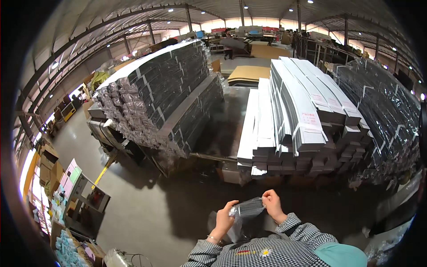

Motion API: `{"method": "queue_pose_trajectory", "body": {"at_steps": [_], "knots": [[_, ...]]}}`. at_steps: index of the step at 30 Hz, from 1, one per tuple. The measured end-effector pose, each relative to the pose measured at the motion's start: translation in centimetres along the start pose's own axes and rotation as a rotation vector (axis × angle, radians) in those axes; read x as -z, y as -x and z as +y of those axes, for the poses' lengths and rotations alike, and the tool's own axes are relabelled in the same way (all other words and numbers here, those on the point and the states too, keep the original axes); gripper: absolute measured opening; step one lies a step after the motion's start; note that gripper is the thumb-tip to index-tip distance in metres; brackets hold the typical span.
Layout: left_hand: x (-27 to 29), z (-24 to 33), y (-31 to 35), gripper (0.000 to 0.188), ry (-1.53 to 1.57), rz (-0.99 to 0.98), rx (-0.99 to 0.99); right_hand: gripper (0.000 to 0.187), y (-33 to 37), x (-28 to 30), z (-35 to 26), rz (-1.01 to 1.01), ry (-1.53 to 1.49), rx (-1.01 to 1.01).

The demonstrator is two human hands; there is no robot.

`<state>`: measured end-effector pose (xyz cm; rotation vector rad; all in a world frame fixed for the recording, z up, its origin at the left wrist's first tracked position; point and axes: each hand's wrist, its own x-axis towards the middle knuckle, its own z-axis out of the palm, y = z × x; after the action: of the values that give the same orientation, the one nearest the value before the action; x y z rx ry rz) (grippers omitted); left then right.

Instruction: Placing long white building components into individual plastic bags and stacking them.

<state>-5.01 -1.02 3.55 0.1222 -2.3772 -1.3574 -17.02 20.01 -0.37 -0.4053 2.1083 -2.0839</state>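
Observation:
Just in front of my body, a clear plastic bag (pixel 250 208) is stretched between my hands, wrapped round the end of a dark, ridged bundle. My left hand (pixel 224 218) grips the bag's left edge between thumb and fingers. At its right corner my right hand (pixel 274 206) pinches the film with curled fingers. Loose, see-through film hangs down below the bundle, between my forearms. What exactly the bundle is made of is too small to tell.
Ahead stands a table (pixel 224 122). On its left are stacked plastic-wrapped dark bundles (pixel 155 89); on its right, long white-topped strips (pixel 298 107). More wrapped dark bundles (pixel 378 102) rise at far right. A small grey cabinet (pixel 84 191) and cardboard boxes (pixel 50 167) line the left.

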Motion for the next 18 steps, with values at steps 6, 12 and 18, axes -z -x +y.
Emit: {"method": "queue_pose_trajectory", "body": {"at_steps": [6,12,18], "knots": [[13.1,10.6,-2.8,0.017,0.987,-0.024,-0.075,0.1,2.0,-2.6,-6.7,-0.396,0.259,0.556],[22.5,16.4,-8.5,0.049,1.609,-0.116,-0.698,0.097,4.5,-10.1,14.0,-0.879,-0.122,-0.413],[22.3,12.6,-12.2,0.069,0.969,0.499,-0.165,0.072,-0.3,-16.5,10.1,-0.632,-0.128,-0.023]]}}
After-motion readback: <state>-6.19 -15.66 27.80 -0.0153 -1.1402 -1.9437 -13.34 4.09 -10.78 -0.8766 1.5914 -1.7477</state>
